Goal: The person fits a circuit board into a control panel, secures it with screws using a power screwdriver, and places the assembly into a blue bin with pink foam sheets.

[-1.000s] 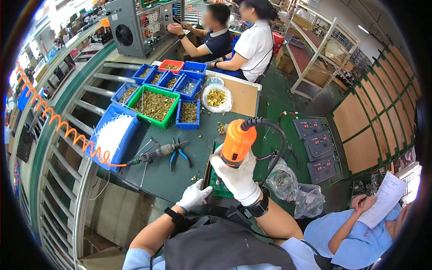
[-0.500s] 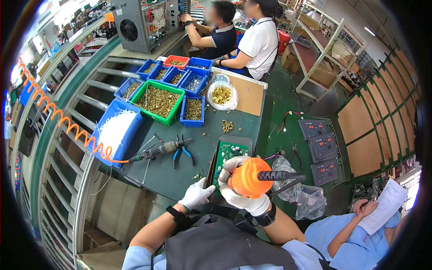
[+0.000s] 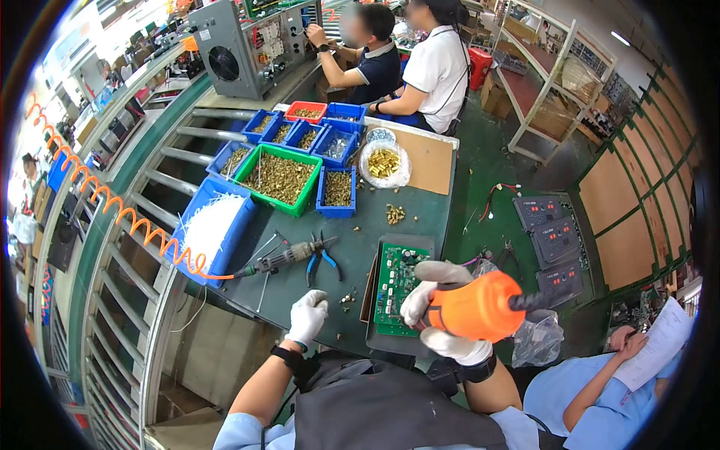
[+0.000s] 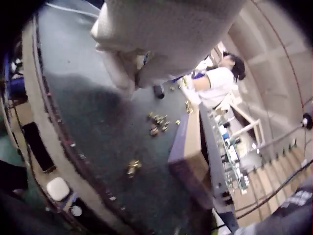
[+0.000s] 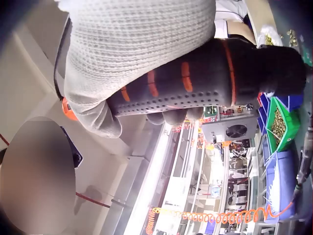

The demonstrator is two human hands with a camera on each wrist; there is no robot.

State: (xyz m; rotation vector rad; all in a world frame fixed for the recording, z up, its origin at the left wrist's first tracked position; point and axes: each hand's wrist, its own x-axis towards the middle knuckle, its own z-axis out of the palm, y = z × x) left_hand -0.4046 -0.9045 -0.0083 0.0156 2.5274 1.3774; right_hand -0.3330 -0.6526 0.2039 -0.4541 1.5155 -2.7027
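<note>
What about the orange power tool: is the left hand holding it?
No, the right hand grips the orange power tool, while the left hand is apart from it.

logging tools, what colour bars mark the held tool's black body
Orange bars; best in right wrist view.

Orange-and-black tool (image 3: 480,306), green circuit board (image 3: 395,279)

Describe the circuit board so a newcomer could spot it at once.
Find the dark table, then the orange tool in the right hand. In the head view, the circuit board lies just left of that hand. Unlike the green bin of brass parts, it is a flat green rectangle without walls.
</note>
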